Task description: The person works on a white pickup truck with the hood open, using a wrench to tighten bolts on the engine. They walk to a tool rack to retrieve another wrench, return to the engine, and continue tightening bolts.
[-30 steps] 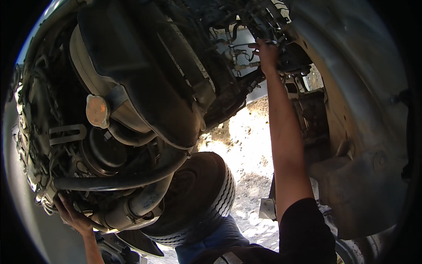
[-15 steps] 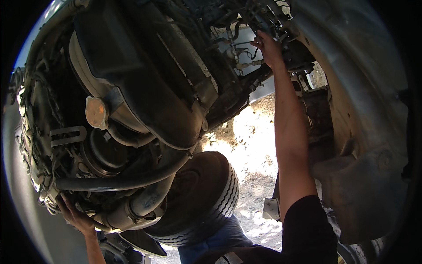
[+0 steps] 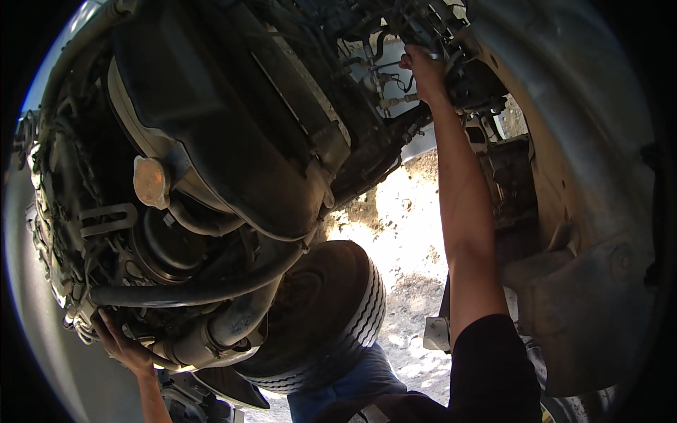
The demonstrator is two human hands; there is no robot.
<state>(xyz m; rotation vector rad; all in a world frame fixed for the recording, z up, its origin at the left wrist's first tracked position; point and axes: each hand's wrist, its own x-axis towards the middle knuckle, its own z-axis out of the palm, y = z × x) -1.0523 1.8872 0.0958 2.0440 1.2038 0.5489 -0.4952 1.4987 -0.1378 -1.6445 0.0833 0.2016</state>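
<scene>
My right hand (image 3: 426, 72) reaches far forward into the machinery at the top, beside the metal pipe fittings (image 3: 381, 88) and thin hoses. Its fingers are curled closed, and a small shiny bit shows at the knuckles; what they grip is hidden. At the lower left, my left hand (image 3: 127, 349) rests against the engine's near side with fingers stretched out. It lies just below a long black hose (image 3: 204, 292) and next to a wide pipe with a clamp (image 3: 211, 340).
A dark radiator shroud (image 3: 190, 92) and a round rusty cap (image 3: 151, 182) fill the left. A tyre (image 3: 338, 310) stands near my blue-clad leg (image 3: 352, 384). Sunlit ground (image 3: 402, 225) shows through the gap. A curved body panel (image 3: 585, 155) bounds the right.
My right hand has turned slightly, and its fingers are curled tighter, close to the same spot. The left hand stays in place.
</scene>
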